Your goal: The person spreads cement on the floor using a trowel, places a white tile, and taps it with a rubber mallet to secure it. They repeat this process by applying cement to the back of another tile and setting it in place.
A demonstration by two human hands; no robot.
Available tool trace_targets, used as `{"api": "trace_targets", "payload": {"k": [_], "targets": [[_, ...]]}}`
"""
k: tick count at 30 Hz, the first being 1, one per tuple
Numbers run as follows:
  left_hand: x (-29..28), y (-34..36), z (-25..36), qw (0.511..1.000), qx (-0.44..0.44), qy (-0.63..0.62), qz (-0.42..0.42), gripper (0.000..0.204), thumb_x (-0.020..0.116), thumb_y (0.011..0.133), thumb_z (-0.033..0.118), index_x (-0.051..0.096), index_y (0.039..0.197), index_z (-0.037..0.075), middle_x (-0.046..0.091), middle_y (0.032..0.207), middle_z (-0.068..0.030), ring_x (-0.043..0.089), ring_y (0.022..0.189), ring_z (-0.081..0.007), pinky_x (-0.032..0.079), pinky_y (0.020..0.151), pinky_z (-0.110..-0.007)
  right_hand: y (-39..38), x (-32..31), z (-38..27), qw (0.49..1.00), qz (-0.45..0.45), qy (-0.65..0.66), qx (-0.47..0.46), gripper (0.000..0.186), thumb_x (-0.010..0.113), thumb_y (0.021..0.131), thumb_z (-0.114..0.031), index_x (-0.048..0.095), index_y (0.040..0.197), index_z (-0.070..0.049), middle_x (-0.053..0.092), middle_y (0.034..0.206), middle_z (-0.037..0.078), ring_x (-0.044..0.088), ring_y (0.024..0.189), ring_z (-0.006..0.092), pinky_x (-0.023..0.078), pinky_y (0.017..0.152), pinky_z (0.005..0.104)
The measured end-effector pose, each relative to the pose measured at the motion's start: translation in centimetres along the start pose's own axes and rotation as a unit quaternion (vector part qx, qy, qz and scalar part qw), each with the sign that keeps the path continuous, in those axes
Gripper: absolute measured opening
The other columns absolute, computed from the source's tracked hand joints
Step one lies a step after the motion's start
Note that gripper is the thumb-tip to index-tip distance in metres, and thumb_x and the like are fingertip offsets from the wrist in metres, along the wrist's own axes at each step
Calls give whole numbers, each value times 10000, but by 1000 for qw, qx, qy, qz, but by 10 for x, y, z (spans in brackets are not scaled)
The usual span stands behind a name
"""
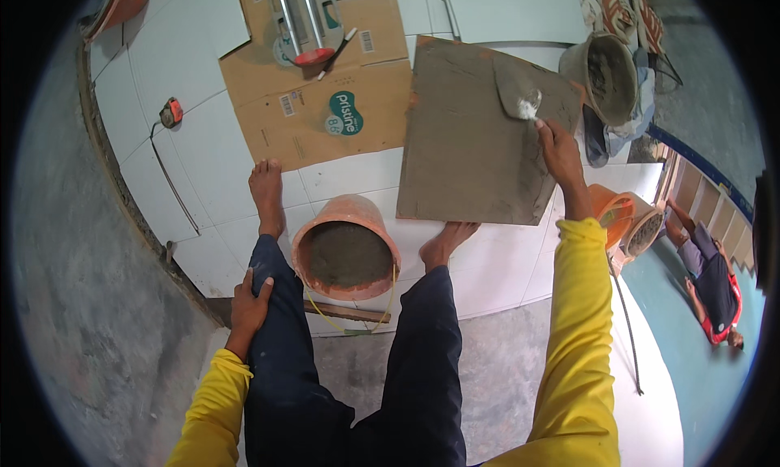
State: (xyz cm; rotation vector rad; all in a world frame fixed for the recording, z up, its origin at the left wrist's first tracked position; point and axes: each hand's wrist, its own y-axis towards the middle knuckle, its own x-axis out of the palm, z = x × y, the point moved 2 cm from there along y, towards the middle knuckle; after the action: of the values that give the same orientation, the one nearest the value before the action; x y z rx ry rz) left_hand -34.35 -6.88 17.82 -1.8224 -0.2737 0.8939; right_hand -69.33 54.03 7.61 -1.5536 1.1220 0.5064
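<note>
My right hand [561, 152] is closed around the pale handle of a trowel [514, 85]. The trowel's blade lies against grey mortar spread over a square tile [475, 154], whose far right part it touches. Mortar covers almost the whole upper face of this tile. On my left leg rests my left hand [250, 309], holding nothing, thumb apart from the fingers. Between my feet stands an orange bucket [386, 244] filled with smooth grey mortar [345, 254]; its yellow handle hangs down on the near side.
Flattened cardboard [260, 126] lies beyond my left foot, with a tile cutter [313, 28] on it. A tape measure [171, 112] sits on white tiles at left. A mortar-stained bucket [605, 77] and orange pails [609, 211] stand at right. Another person [715, 288] is farther right.
</note>
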Motion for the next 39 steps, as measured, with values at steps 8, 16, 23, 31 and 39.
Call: {"api": "trace_targets", "payload": {"k": [8, 16, 23, 31, 39], "targets": [[3, 3, 11, 999, 0, 36, -4, 887, 558, 980, 712, 435, 1626, 117, 559, 1452, -312, 567, 1328, -504, 449, 1131, -535, 13, -66, 53, 888, 139, 405, 169, 452, 531, 1103, -456, 649, 1208, -33, 609, 823, 37, 610, 652, 121, 540, 596, 278], [-2, -2, 13, 999, -28, 40, -8, 881, 546, 982, 721, 426, 1635, 142, 576, 1419, -311, 580, 1300, -511, 455, 1115, -554, -161, 50, -145, 719, -302, 591, 205, 431, 558, 1066, -452, 664, 1262, -82, 629, 868, 25, 600, 557, 128, 534, 508, 275], [2, 8, -4, 1000, 15, 1, 10, 860, 569, 995, 678, 468, 1598, 75, 603, 1378, -340, 579, 1304, -503, 456, 1118, -525, -208, 156, -213, 536, -202, 728, 376, 285, 515, 1112, -386, 568, 1111, -106, 558, 804, 21, 540, 578, 148, 454, 487, 311], [4, 13, -3, 999, 31, -11, 3, 848, 562, 1008, 651, 474, 1584, 35, 583, 1424, -356, 545, 1369, -498, 428, 1158, -504, -88, 49, -209, 695, 7, 704, 148, 330, 567, 1111, -362, 601, 1227, -55, 577, 843, 25, 580, 578, 110, 490, 501, 269], [9, 17, 1, 998, 57, -2, 6, 867, 572, 1007, 630, 459, 1579, -13, 559, 1463, -364, 540, 1381, -502, 421, 1168, -494, -175, 44, 4, 879, 139, 313, 333, 434, 575, 1093, -400, 631, 1290, -18, 713, 1093, 214, 709, 799, 325, 550, 695, 437]]}}
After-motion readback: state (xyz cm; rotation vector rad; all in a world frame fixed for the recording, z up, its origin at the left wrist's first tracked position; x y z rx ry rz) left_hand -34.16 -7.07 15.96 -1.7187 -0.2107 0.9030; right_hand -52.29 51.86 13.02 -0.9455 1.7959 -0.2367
